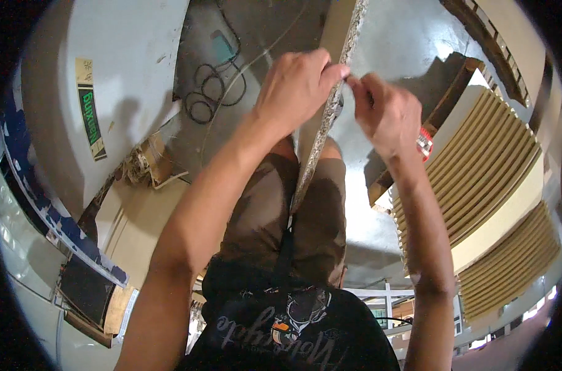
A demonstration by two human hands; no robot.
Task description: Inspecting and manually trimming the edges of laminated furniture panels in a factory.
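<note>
A long chipboard panel point(339, 37) stands on edge between my knees, its raw speckled edge facing me and running from the top of the view down to my shorts. My left hand point(296, 86) is closed over the panel's edge from the left, thumb and fingers pinched on it. My right hand point(386, 111) pinches the same edge from the right, fingertips almost meeting the left thumb. A thin strip of edge banding seems to lie under the fingers, though I cannot tell for sure.
Grey concrete floor lies below. A black coiled cable point(213, 86) and a small teal tool point(222, 46) lie at the upper left. A large white panel point(101, 80) leans on the left. Stacked beige boards point(485, 161) stand on the right, with a red-white object point(424, 143) beside them.
</note>
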